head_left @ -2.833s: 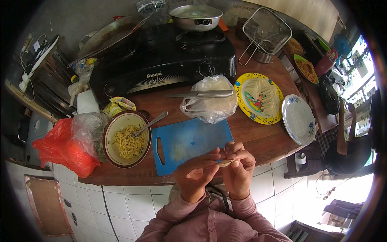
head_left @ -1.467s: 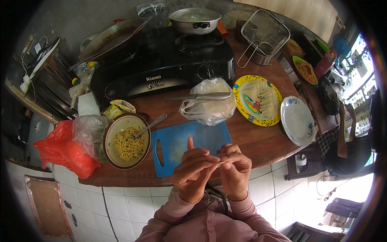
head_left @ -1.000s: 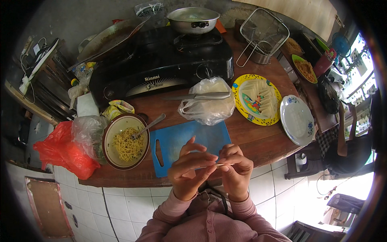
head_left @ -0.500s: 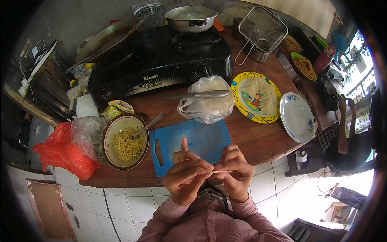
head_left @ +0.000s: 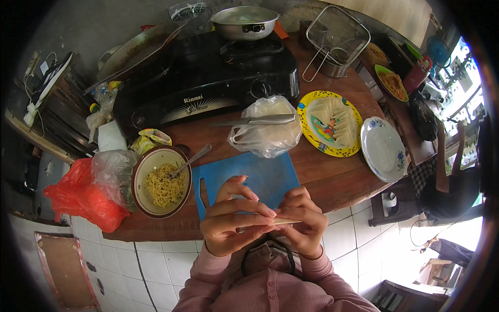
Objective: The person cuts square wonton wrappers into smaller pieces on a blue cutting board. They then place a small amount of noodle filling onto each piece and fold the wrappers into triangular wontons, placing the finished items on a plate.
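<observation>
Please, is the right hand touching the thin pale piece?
Touching. The head view shows the right hand pinching the thin pale piece with its fingers.

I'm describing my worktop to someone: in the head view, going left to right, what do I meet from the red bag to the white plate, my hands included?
Red bag, noodle bowl, left hand, right hand, yellow plate, white plate. I left out the overlapping blue board.
</observation>
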`<state>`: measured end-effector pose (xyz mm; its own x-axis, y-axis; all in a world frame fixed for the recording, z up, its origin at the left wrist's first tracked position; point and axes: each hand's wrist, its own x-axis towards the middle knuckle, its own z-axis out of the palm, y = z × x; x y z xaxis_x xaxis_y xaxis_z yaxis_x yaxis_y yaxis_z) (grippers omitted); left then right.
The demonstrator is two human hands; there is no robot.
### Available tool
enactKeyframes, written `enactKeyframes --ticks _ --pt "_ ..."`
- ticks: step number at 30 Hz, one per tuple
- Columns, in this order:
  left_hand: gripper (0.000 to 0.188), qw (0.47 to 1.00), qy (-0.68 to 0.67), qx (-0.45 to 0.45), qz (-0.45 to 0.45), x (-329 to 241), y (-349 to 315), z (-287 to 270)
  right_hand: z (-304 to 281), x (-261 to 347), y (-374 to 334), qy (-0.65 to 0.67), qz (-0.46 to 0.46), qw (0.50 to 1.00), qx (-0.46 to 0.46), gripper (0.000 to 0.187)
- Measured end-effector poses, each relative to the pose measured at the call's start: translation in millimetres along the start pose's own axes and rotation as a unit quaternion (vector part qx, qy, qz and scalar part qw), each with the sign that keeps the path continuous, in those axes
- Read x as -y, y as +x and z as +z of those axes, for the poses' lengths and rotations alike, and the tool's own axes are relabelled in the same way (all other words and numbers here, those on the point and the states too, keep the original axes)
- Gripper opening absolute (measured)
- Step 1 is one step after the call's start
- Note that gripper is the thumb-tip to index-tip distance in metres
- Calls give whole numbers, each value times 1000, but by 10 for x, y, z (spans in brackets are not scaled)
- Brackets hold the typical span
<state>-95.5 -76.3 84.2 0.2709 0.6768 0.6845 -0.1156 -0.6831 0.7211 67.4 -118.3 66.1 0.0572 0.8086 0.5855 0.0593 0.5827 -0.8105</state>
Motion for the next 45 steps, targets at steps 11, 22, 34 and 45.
enactKeyframes --ticks 11,22,34,45 --pt "17 999 29 -27 -5 -29 -9 27 -14 2 33 -33 -2 999 14 28" --pt "24 988 136 49 49 -65 103 -98 -39 -3 53 -132 -41 990 7 34" --pt "21 966 242 74 56 -124 72 -86 -27 -33 49 -212 -76 974 10 36" --pt "18 987 155 34 7 -94 44 -61 -37 -96 57 -155 -14 988 25 37"
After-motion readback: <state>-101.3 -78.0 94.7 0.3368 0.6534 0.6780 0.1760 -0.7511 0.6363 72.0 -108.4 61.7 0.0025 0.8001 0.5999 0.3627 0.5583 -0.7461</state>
